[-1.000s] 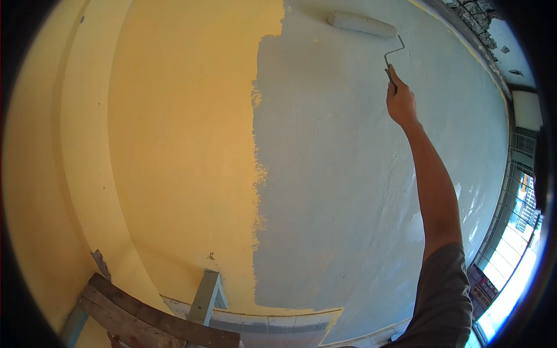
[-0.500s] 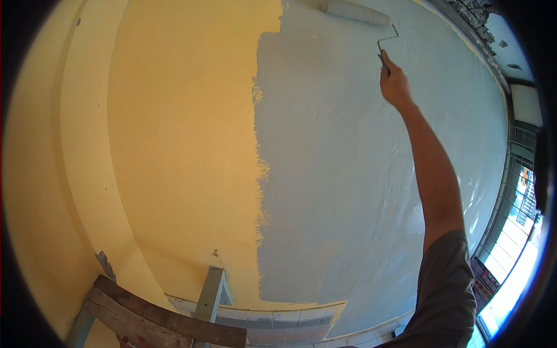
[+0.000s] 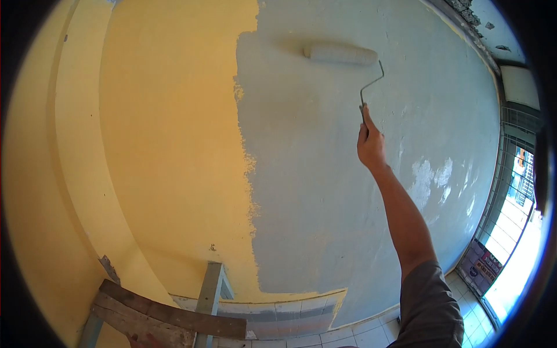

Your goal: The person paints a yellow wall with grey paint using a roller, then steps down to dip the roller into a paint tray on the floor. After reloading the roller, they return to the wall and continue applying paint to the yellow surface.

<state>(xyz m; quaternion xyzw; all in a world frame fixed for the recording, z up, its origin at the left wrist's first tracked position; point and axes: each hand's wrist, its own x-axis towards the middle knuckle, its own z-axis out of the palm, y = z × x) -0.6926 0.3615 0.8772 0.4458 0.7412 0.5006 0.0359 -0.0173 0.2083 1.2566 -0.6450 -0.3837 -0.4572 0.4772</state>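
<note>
My right hand is closed around the handle of a paint roller, arm stretched up. The roller's bent wire frame rises from the grip to the pale, fuzzy sleeve, which lies roughly level at the grey painted part of the wall. To the left, the wall is yellow, with a ragged edge between the two colours. At the bottom edge, by the wooden planks, shows what looks like a small part of my left hand; its fingers cannot be made out clearly.
A grey-green wooden support stands against the wall by the planks. Low on the wall runs a band of tiles, above a tiled floor. At right is a bright opening with a metal grille. Whitish patches mark the grey wall.
The roller and my right hand have moved down the grey wall and a little left in view. The camera view has shifted slightly, showing more floor at lower right.
</note>
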